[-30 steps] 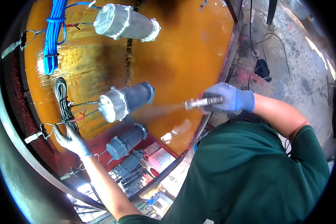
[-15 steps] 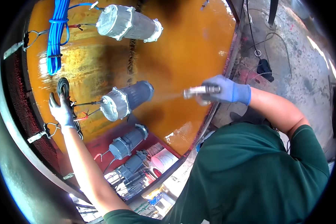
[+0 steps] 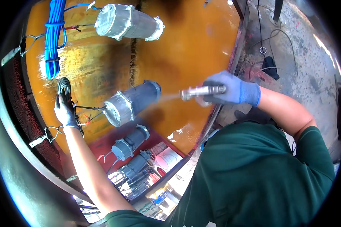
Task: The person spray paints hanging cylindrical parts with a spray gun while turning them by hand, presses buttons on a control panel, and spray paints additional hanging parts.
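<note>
My right hand (image 3: pixel 231 89), in a blue-and-grey glove, is closed around a metal spray gun (image 3: pixel 202 92). A pale mist leaves its nozzle leftward and reaches the right end of a hanging cylindrical motor (image 3: pixel 134 101). Dark grey coats the motor's body, while its left end cap looks silver. My gloved left hand (image 3: pixel 65 114) is closed on a coiled black cable (image 3: pixel 64 89) at the left of this motor; some fingers are hidden. Above hangs a bare silver motor (image 3: pixel 129 22) beside a bundle of blue cable (image 3: pixel 55 38).
Grey motors (image 3: pixel 130 142) hang below, near a pink-white bucket (image 3: pixel 167 159). An orange-brown stained panel (image 3: pixel 185 49) stands behind. Wire hooks (image 3: pixel 49 135) hold the parts along a dark rail at left. A black hose (image 3: pixel 258 30) trails over the concrete floor (image 3: pixel 307 53) at right.
My left hand has gone from spread fingers to closing on the black cable. The sprayed motor has shifted slightly right. The spray gun has moved slightly left, its mist continuing.
</note>
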Demonstrator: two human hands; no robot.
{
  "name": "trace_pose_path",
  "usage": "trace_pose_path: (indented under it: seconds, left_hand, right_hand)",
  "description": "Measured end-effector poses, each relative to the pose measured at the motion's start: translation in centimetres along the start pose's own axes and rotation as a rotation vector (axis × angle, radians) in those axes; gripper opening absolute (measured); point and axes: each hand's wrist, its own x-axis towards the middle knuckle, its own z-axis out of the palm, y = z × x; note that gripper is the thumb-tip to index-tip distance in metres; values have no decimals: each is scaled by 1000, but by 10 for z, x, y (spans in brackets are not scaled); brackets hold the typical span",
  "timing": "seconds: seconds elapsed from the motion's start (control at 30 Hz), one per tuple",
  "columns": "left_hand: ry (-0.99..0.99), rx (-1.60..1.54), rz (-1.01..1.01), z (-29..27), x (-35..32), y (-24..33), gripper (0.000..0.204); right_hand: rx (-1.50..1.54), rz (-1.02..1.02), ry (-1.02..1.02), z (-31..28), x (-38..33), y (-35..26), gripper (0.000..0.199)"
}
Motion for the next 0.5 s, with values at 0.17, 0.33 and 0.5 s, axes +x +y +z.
trace_pose_path:
  seconds: [0.17,0.33,0.5]
  left_hand:
    - [51,-11,154,-3,-13,4,41]
    - [-39,-267,33,-3,-32,18,44]
    - [95,10,126,-13,-33,-3,45]
  right_hand:
    - [-7,10,-89,-3,-5,-3,20]
    - [-26,-91,91,7,-6,-19,22]
    - [-15,-32,-15,5,0,-40,24]
